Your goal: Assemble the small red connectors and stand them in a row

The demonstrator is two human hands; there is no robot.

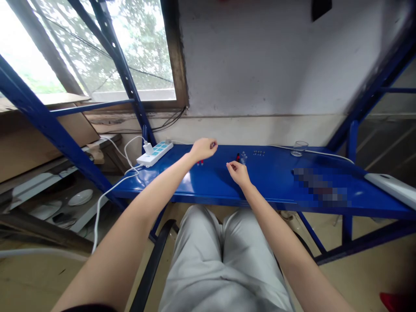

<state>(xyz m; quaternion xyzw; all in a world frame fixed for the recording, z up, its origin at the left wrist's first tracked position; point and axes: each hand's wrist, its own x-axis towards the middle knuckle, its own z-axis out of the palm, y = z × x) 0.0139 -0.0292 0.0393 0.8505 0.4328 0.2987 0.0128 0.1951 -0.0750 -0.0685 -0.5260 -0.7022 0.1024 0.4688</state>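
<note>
My left hand [202, 149] is raised over the back of the blue table [208, 184], its fingers curled closed. Something small and dark may sit inside the curl, but I cannot make it out. Small red pieces [199, 163] lie on the table just below that wrist. Lower and to the right, my right hand [239, 172] has its thumb and fingertips pinched together; what they hold, if anything, is too small to name. Just beyond it are a small red and black piece [238, 157] and several clear pieces [243, 157]. Tiny silvery pieces [259, 153] lie in rows farther right.
A white power strip [155, 154] with a plugged-in cable is at the table's left end. A clear glass [299, 148] stands at the back right, near a white cable. A white flat object [391, 188] lies at the right end, beside a pixelated patch. Blue frame posts flank the table.
</note>
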